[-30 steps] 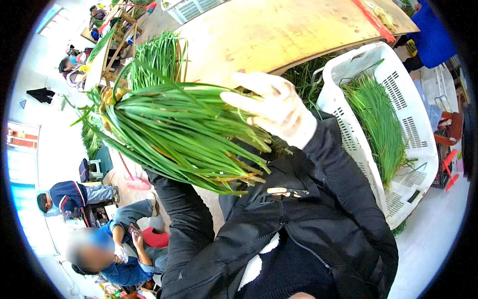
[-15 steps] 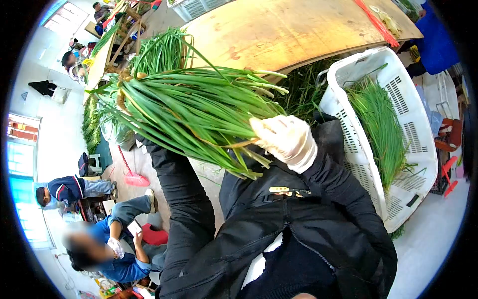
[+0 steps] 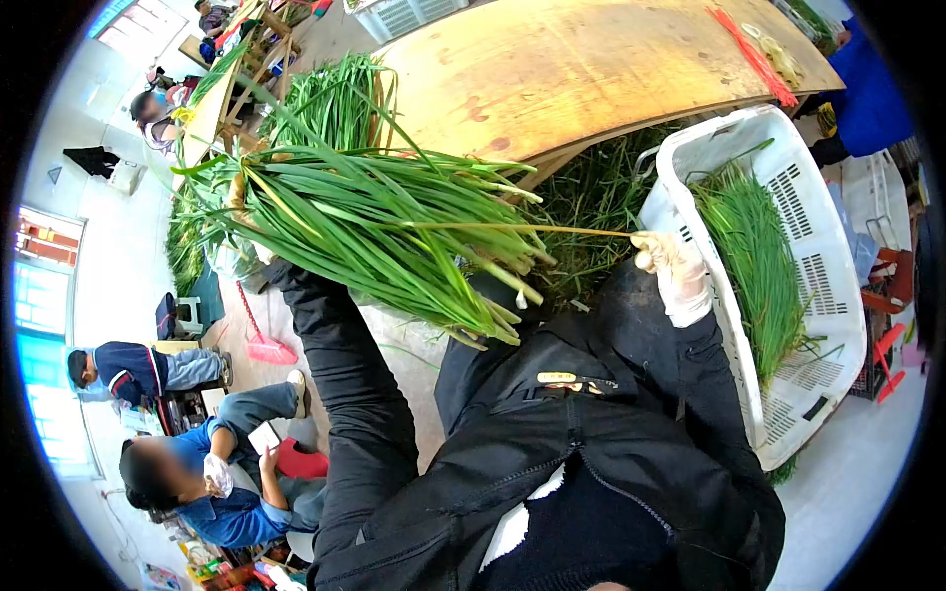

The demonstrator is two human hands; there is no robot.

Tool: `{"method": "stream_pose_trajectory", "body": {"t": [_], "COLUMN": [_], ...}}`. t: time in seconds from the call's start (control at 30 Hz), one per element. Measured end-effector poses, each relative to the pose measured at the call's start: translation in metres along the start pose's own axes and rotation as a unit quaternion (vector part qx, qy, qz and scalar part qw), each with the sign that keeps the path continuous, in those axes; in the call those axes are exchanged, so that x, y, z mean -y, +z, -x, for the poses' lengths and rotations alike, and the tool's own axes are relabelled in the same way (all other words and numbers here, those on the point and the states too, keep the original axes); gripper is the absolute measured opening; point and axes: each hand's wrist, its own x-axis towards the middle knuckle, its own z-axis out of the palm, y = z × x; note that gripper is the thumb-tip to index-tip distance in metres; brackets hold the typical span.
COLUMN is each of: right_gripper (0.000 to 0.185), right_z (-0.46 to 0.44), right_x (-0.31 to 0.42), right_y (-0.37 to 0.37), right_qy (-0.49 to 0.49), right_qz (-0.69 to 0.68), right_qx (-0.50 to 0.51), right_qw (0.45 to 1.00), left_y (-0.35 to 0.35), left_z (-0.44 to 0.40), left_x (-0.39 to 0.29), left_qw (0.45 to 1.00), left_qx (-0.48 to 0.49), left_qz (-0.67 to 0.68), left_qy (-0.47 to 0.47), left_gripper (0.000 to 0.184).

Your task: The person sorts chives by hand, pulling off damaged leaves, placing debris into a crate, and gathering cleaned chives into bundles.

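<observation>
My left hand (image 3: 236,192), mostly hidden by leaves, is wrapped round the leafy end of a big bunch of garlic chives (image 3: 384,227). The bunch lies almost level in front of me, its pale cut stem ends pointing right. My right hand (image 3: 672,276), in a thin whitish glove, pinches the end of one long yellowed leaf (image 3: 572,231). This leaf stretches straight from the bunch to my fingertips, over my right knee. Right beside that hand stands a white plastic crate (image 3: 734,394) with green chives (image 3: 754,266) inside.
A wooden table (image 3: 552,79) stands ahead, with another chive pile (image 3: 330,103) at its left end and red ties (image 3: 754,59) at the far right. Leaf scraps (image 3: 601,212) lie beneath it. At left are a pink dustpan (image 3: 268,350) and a seated person (image 3: 236,483).
My right hand has moved from the stem ends of the bunch rightward toward the crate, drawing a yellowed leaf out. My left hand keeps holding the bunch in nearly the same place.
</observation>
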Motion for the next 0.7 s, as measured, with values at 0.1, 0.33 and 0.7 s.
{"method": "stream_pose_trajectory", "body": {"t": [0.1, 0.33, 0.7], "right_gripper": [0.028, 0.02, 0.029], "right_z": [0.005, 0.026, -0.009], "right_x": [-0.038, -0.021, 0.074], "right_y": [-0.019, -0.031, 0.126], "right_qy": [0.15, 0.065, -0.161], "right_qz": [0.425, 0.515, 0.103], "right_qx": [0.024, 0.137, 0.152], "right_qw": [0.892, 0.844, 0.97], "left_y": [-0.002, 0.006, -0.002], "left_z": [0.0, 0.011, -0.002], "left_x": [-0.004, -0.012, -0.018], "left_qw": [1.0, 1.0, 0.999], "left_qx": [-0.003, 0.011, -0.009], "left_qz": [-0.003, 0.001, -0.015], "left_qy": [-0.005, -0.024, -0.034], "left_gripper": [0.045, 0.045, 0.044]}}
